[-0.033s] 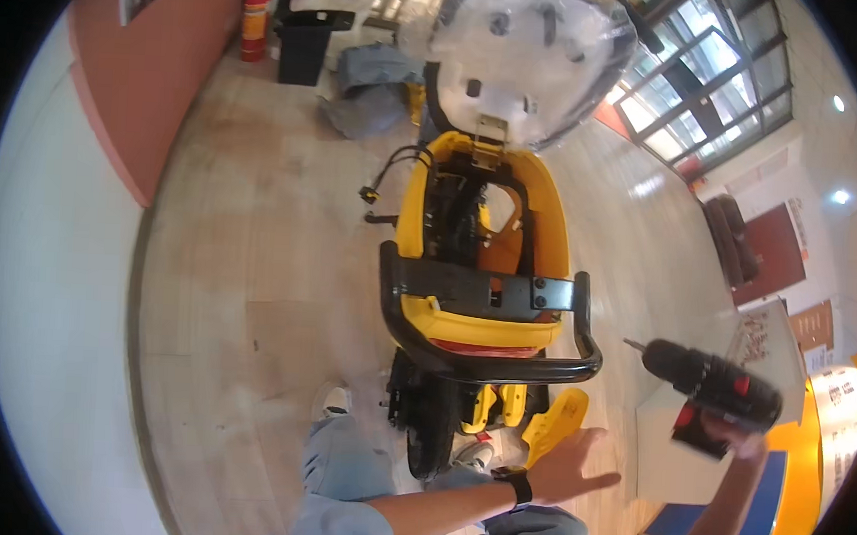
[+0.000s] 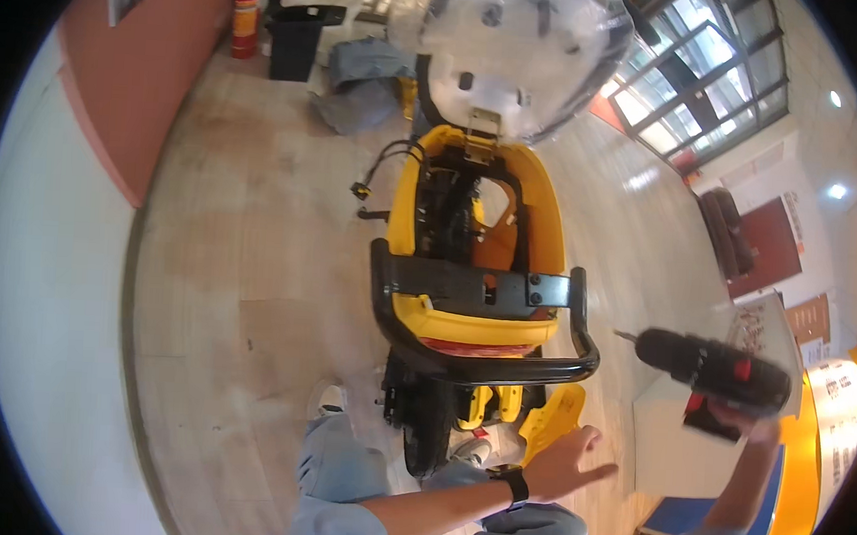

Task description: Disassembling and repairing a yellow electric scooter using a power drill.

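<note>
My right hand [image 2: 752, 423] is closed round the grip of a black and red cordless drill [image 2: 714, 370]. The drill's bit points left, toward the scooter. My left hand [image 2: 565, 466], with a dark watch on the wrist, is in the air with thumb and fingers apart and holds nothing. Just beyond it is a yellow curved panel [image 2: 553, 416], beside the rear wheel [image 2: 426, 432]. In front of me stands a yellow scooter body [image 2: 541, 201] with a black rear grab bar [image 2: 472, 369]. Its plastic-wrapped seat [image 2: 517, 54] is tipped up on a hinge, leaving the compartment under it uncovered.
A loose cable with a connector [image 2: 360, 190] hangs at the scooter's left side. A black bin [image 2: 293, 47], a fire extinguisher [image 2: 245, 25] and grey cloth [image 2: 361, 85] are at the far left. A white cabinet [image 2: 667, 440] and a blue board [image 2: 687, 518] stand on the right.
My right hand has carried the drill slightly to the right. The fingers of my left hand are a little more bent than before. The whole view has shifted slightly.
</note>
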A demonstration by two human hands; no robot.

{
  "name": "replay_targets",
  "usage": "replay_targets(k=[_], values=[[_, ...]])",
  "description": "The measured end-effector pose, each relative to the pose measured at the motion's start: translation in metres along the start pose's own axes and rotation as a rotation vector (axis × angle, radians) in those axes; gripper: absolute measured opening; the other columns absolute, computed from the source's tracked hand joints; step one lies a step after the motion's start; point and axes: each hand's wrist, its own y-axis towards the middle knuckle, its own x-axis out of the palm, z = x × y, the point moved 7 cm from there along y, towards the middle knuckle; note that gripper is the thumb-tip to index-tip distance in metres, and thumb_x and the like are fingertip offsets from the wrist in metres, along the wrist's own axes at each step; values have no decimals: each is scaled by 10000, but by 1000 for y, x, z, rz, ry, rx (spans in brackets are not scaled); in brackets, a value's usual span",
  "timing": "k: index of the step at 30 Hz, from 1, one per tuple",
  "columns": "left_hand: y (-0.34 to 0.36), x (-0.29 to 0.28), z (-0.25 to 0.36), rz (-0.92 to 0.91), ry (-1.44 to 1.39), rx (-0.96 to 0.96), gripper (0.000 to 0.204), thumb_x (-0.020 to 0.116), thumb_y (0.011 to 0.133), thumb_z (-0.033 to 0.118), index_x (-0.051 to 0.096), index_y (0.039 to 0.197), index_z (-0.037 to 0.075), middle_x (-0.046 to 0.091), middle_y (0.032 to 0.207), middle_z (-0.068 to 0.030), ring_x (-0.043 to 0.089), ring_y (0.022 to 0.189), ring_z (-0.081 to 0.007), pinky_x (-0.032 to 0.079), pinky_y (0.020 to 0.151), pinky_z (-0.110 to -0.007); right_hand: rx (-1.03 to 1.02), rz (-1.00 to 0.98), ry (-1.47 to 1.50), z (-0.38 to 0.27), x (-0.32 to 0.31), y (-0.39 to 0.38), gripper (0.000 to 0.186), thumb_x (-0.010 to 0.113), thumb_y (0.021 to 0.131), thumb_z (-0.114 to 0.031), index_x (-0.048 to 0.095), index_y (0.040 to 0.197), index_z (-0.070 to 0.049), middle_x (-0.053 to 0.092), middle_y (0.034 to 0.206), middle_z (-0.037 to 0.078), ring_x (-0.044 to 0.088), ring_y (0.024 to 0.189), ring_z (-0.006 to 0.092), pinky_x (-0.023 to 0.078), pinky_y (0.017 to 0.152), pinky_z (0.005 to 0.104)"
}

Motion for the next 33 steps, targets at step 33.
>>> replay_targets(k=[33], values=[[-34,-4,-53,-736,1075,-361,249,595,891,279,739,1024,125,723,1017,-45,691,968,-206,547,778,-353,52,-370,-857,-205,113,192,328,717,674,-303,706,942,-115,646,660,35,614,581,140,500,553,279]])
